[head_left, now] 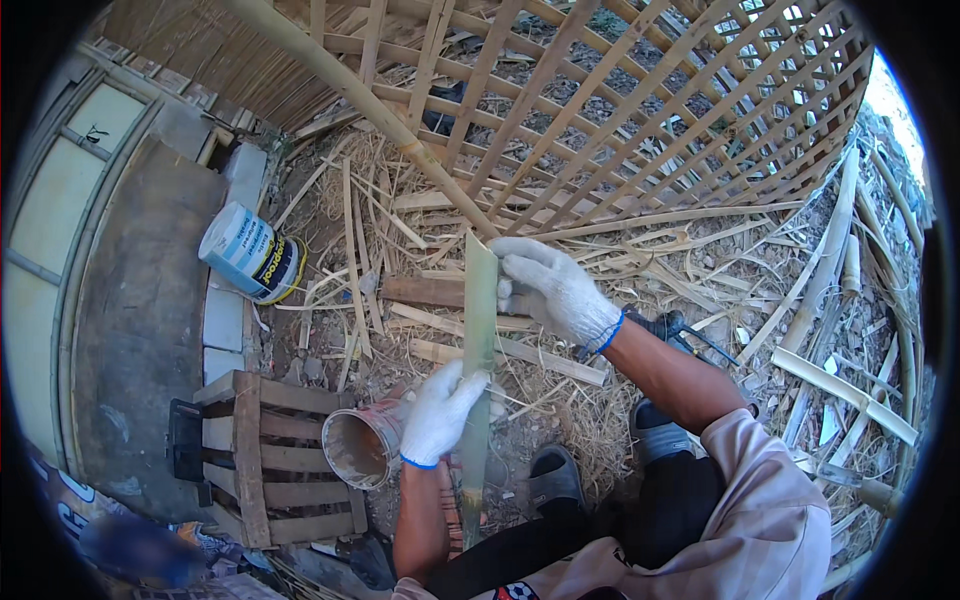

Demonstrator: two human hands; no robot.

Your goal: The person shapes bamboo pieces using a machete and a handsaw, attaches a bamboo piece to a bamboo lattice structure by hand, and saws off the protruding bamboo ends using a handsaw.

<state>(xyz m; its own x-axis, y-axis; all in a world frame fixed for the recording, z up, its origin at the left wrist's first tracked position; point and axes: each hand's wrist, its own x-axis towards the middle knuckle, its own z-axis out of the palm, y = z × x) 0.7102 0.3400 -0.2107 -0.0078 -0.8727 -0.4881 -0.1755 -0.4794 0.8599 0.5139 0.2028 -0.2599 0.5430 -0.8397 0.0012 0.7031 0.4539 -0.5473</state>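
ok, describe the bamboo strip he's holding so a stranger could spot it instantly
Start at the big bamboo lattice panel leaning across the top, then drop to the two white-gloved hands below it. The bamboo strip stands upright between the right hand and left hand. It is greenish, unlike the pale dry offcuts littering the ground.

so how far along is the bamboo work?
Done: a lattice panel of crossed strips stands ahead, with offcuts littering the ground. In hand: one green bamboo strip, upright, gripped low by the left hand and high by the right hand. Left: cannot tell; loose slats lie around.
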